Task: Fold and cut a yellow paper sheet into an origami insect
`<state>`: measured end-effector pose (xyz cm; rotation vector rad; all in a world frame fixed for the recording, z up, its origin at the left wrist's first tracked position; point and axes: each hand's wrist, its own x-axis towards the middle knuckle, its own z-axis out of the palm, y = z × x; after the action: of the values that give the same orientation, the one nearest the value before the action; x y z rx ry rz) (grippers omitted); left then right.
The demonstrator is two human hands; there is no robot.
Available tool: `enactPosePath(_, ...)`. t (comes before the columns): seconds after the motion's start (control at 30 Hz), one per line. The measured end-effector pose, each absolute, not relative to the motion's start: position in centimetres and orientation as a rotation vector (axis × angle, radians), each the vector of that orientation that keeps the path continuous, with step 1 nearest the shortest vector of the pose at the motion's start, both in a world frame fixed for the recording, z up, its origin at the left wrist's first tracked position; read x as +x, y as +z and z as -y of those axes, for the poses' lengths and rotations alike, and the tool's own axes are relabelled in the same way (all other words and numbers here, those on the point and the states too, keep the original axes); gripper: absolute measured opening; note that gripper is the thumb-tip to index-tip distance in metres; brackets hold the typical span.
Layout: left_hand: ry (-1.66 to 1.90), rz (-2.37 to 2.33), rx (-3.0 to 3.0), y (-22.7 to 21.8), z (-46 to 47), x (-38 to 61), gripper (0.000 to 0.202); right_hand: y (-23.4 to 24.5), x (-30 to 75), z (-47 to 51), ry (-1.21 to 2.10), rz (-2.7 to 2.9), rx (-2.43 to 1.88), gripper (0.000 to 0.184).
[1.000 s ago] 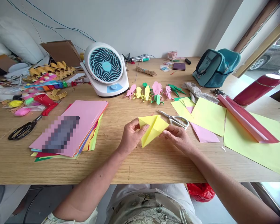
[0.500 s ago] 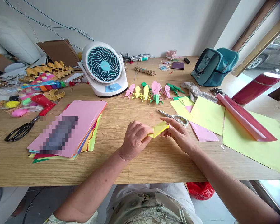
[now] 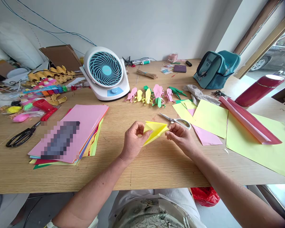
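Note:
A yellow folded paper is held up between both hands over the front of the table, its layers partly spread. My left hand pinches its left side, thumb on the near face. At its right corner, my right hand grips the paper between thumb and fingers. Just beyond the right hand lie silver scissors with pale handles. Farther back stands a row of folded paper figures, among them a pink one, a yellow one and a green one.
A stack of coloured paper lies left, near black-handled scissors. A white fan stands behind. Yellow sheets, a rolled red-pink sheet, a red thermos and a teal bag occupy the right side.
The yellow paper has been turned and opened out, showing more of its face. My left hand has shifted its hold to the paper's left side, while my right hand now pinches the right corner.

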<state>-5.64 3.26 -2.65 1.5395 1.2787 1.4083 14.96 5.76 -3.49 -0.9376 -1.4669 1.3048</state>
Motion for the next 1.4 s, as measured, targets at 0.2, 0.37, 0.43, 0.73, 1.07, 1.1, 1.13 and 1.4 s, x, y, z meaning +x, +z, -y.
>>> enactPosePath(0.2, 1.423, -1.189, 1.457, -2.4, -3.4, -6.0, 0.024, -3.1, 15.1, -5.6, 1.22, 1.494, -0.955, 0.04)
enactPosePath(0.37, 1.428, -1.324, 1.903, -1.9, -2.9, -5.7, 0.014, -2.6, 15.0, -5.2, 1.32, 1.518, -0.89, 0.04)
enactPosePath(0.43, 1.441, -1.303, 2.047, -1.7, -2.6, -5.4, 0.01, -2.7, 15.0, -5.2, 1.327, 1.529, -0.868, 0.039)
enactPosePath(0.73, 1.169, -0.759, 1.905, -0.4, -1.4, -5.7, 0.057, -2.8, 15.4, -4.9, 1.309, 1.543, -0.885, 0.037)
enactPosePath(1.07, 1.054, -0.689, 1.352, -1.3, -1.5, -4.7, 0.048, -3.3, 15.9, -4.6, 1.203, 1.69, -0.906, 0.027)
enactPosePath(1.1, 1.051, -0.669, 1.309, -1.3, -1.5, -4.8, 0.052, -3.2, 15.9, -4.6, 1.201, 1.705, -0.902, 0.027)
enactPosePath(1.13, 1.046, -0.648, 1.258, -1.4, -1.5, -4.9, 0.056, -3.1, 15.9, -4.6, 1.197, 1.725, -0.898, 0.027)
enactPosePath(1.4, 0.919, -0.661, 1.134, -1.4, -2.3, -5.1, 0.062, -2.0, 16.0, -4.3, 1.057, 1.946, -0.91, 0.023)
